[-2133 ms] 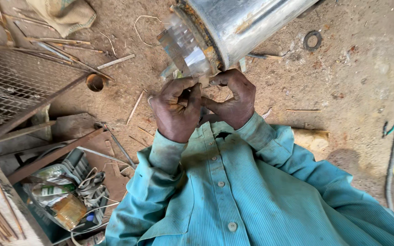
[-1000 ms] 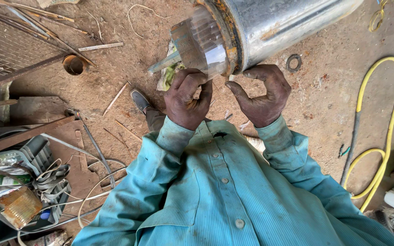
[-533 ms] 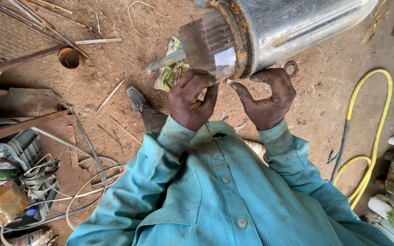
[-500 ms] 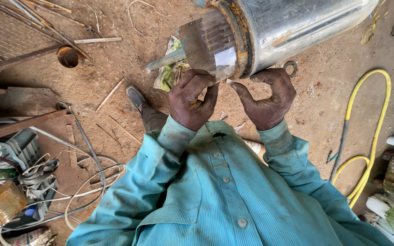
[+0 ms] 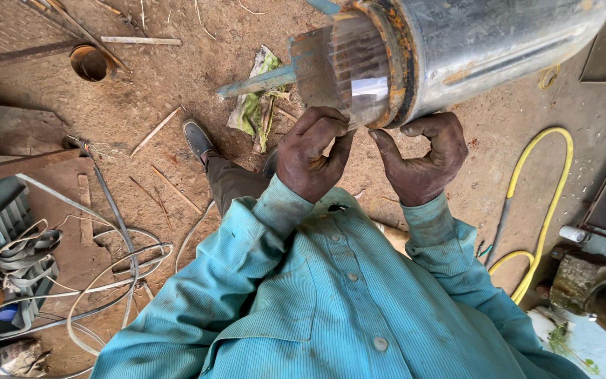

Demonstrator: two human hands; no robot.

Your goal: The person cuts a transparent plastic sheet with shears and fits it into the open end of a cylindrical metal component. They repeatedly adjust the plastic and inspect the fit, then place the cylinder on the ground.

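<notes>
Metal cylinder (image 5: 471,49), left hand (image 5: 311,156) fingers curled at its rim, right hand (image 5: 426,160) fingers half-curled, holding nothing

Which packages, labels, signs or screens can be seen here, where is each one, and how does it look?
Crumpled wrapper: on the dirt past the left hand, green and whitish.
Pale label patch: on the clear ribbed end of the metal cylinder, above both hands.
Signs or screens: none visible.

We're looking at a big metal cylinder (image 5: 485,42) lying on its side, shiny and silvery with a rusty orange ring at the near end. A clear ribbed plastic sleeve (image 5: 345,67) is sticking out of that end, and a flat blue-grey bar (image 5: 254,83) is poking out past it, pointing left.
</notes>
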